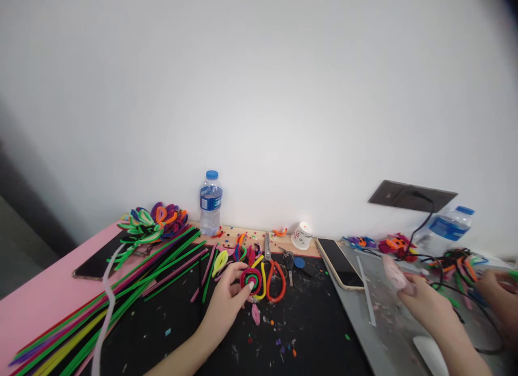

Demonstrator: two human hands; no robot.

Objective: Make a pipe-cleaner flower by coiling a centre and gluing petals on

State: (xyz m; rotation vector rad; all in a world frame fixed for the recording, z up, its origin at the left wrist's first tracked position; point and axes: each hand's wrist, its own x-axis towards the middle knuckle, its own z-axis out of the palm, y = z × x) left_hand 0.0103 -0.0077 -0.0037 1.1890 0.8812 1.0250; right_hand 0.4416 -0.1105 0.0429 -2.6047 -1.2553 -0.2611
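My left hand [231, 298] is closed on a coiled pipe-cleaner disc [250, 281], wound in dark red, green and pink rings, held above the black mat. Beside it lie scissors with orange and yellow handles [276, 282], their blades toward the wall. A small pink pipe-cleaner loop [256, 314] shows just below the disc. Off to the right, my right hand [424, 298] is wrapped around a pale pink glue gun [394, 275], blurred, over the grey surface. A yellow pipe-cleaner loop [219, 262] lies left of the disc.
Long pipe cleaners [133, 295] cover the left side, near a pipe-cleaner flower bunch [154, 225] and a dark phone [99, 257]. A water bottle [211, 203], paper cup [301, 236] and phone [340, 264] stand or lie toward the wall. Another person's hand [497, 289] is at far right.
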